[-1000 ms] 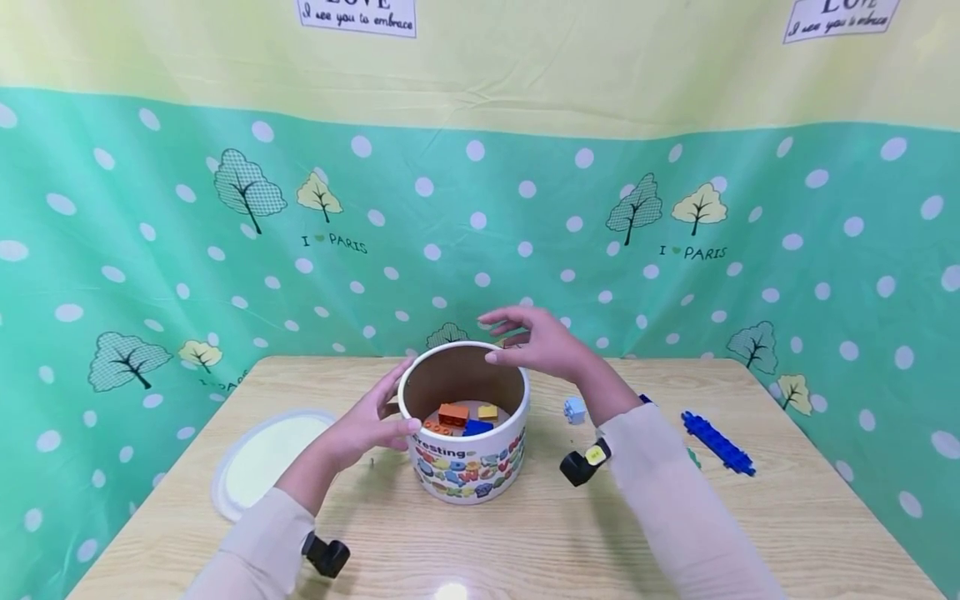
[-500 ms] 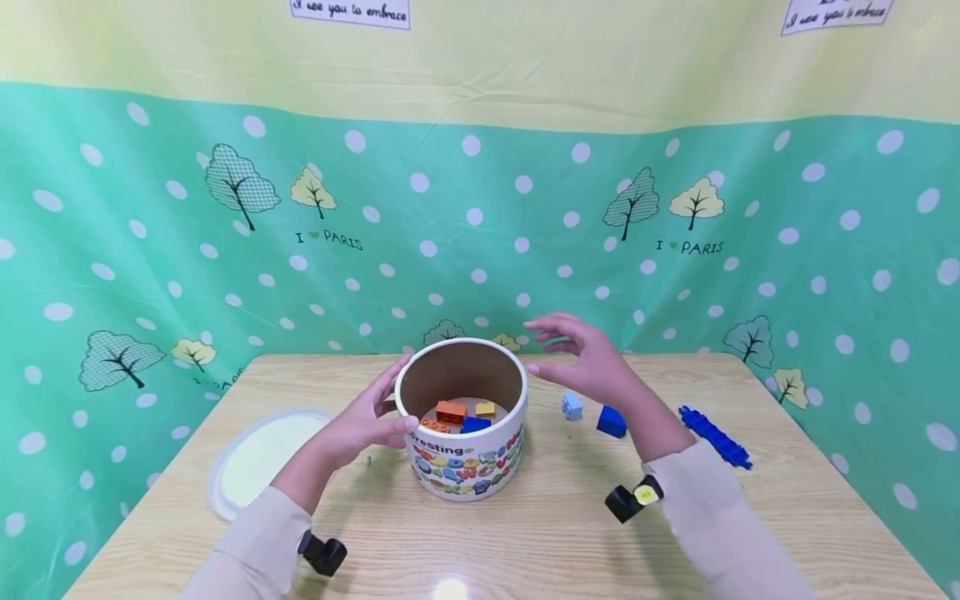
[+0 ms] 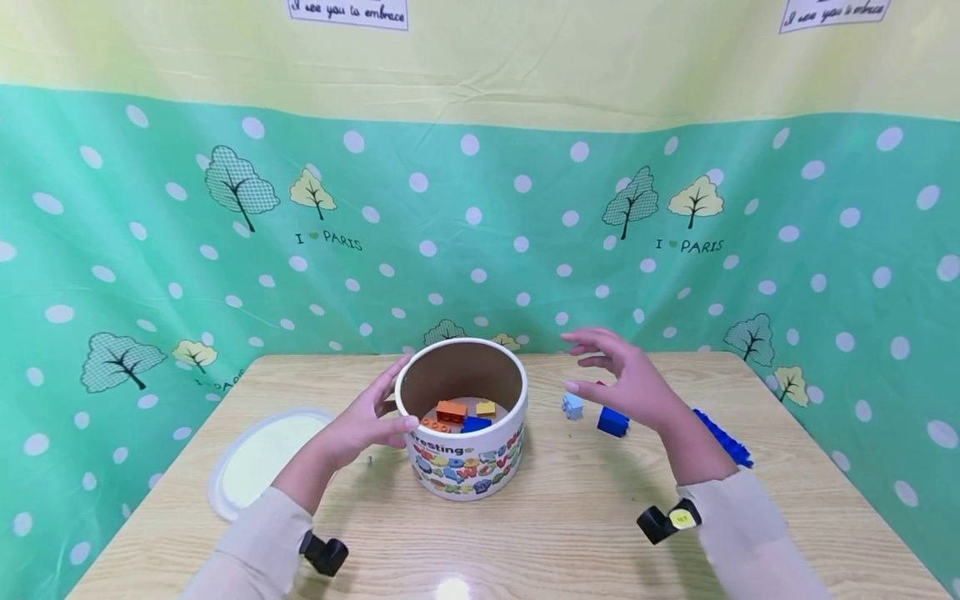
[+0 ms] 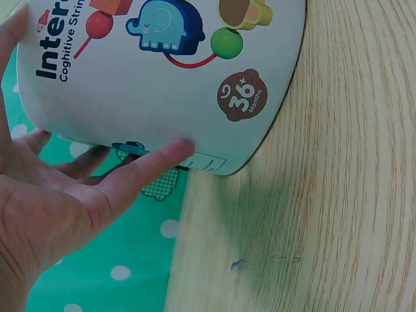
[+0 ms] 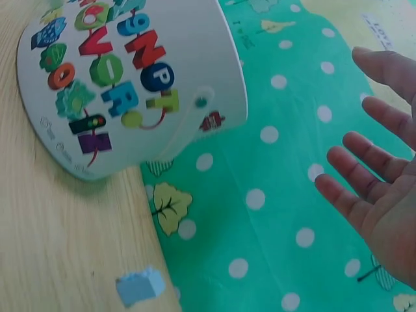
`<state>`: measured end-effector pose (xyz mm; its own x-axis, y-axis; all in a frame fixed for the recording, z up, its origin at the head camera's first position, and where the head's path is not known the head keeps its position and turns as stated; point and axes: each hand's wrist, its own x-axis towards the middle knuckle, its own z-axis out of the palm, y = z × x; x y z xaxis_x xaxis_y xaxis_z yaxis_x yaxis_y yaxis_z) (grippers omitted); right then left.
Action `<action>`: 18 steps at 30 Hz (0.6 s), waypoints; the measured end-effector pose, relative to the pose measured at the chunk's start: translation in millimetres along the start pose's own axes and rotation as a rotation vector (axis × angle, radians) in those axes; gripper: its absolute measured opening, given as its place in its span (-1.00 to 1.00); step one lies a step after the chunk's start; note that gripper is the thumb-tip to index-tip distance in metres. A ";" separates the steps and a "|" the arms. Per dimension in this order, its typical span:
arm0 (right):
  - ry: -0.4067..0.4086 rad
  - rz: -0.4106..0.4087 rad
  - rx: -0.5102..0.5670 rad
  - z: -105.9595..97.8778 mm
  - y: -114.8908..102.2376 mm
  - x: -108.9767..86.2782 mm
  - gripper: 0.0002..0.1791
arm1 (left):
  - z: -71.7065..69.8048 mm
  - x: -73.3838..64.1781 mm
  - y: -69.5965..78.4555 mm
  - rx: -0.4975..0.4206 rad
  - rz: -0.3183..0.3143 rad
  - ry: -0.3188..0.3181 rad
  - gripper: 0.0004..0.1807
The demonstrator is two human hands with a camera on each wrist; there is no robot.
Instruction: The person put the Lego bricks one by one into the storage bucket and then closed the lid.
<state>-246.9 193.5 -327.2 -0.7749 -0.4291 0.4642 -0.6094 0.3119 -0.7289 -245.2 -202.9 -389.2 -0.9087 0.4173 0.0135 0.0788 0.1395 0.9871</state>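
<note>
A white round toy bucket (image 3: 467, 479) with printed letters stands upright on the table without its lid. Inside lie an orange brick (image 3: 452, 412), a yellow brick (image 3: 486, 409), a blue brick (image 3: 476, 424) and a studded orange brick (image 3: 435, 426). My left hand (image 3: 367, 425) holds the bucket's left side, thumb at the front near the rim and fingers spread along the wall. Right of the bucket, my right hand (image 3: 622, 379) hovers with fingers apart, holding nothing. Beneath and beside it are a light blue brick (image 3: 573, 406) and a dark blue brick (image 3: 613, 422).
A white round lid (image 3: 247, 467) lies on the table behind my left forearm. Toward the right edge is a long blue studded strip (image 3: 723, 437), partly hidden by my right arm. A small red bit (image 3: 601, 384) shows behind my right hand. A green curtain (image 3: 480, 250) hangs behind the table.
My right hand has moved from above the bucket's rim out to the right, uncovering the dark blue brick. My left hand and the bucket stay in place.
</note>
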 end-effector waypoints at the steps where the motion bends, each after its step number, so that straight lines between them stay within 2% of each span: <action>1: 0.005 0.004 -0.007 -1.8 2.1 -3.0 -0.37 | 0.1 -0.1 -0.2 0.000 -0.002 0.000 0.05; 11: 0.079 0.091 -0.059 -15.0 22.6 -30.6 -0.38 | -1.8 1.0 -2.0 0.013 -0.007 0.003 0.04; 18: 0.105 0.193 -0.100 -17.0 46.6 -53.4 -0.39 | -1.1 1.5 -1.2 0.009 -0.004 0.001 0.04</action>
<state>-236.8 245.3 -377.4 -0.8887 -0.2643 0.3748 -0.4578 0.4645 -0.7581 -247.2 -203.5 -390.2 -0.9092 0.4162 0.0101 0.0791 0.1487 0.9857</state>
